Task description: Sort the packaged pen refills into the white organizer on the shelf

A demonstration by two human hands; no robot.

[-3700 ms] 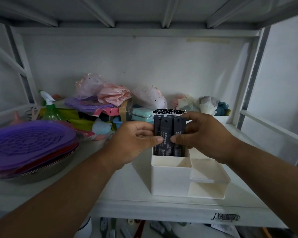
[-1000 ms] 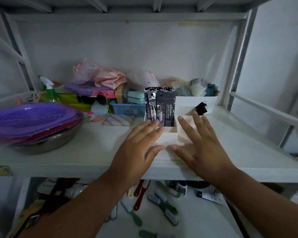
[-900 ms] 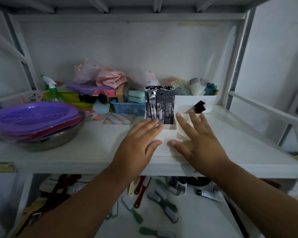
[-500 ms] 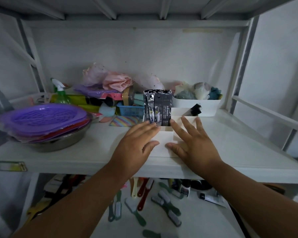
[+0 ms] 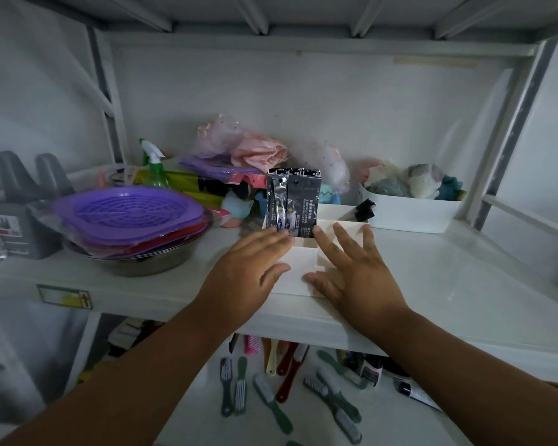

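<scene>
The white organizer (image 5: 298,268) stands on the shelf in front of me. Several black packaged pen refills (image 5: 293,201) stand upright in its back left compartment. My left hand (image 5: 250,268) lies against the organizer's left side with straight fingers, fingertips near the foot of the packs. My right hand (image 5: 356,272) rests on the organizer's right side, fingers spread and straight. Neither hand holds anything. A small black item (image 5: 363,211) sticks out of a compartment at the back right.
A metal bowl with purple and red lids (image 5: 132,217) sits at the left. Behind are a spray bottle (image 5: 153,167), bags and a white bin of soft toys (image 5: 411,209). Brushes (image 5: 271,399) lie on the lower shelf. The shelf (image 5: 448,284) is bare at the right.
Since 3.7 s ago both hands let go of the refill packs, which now stand in the organizer. Over the last second the hands stay flat on the organizer; only the view shifts.
</scene>
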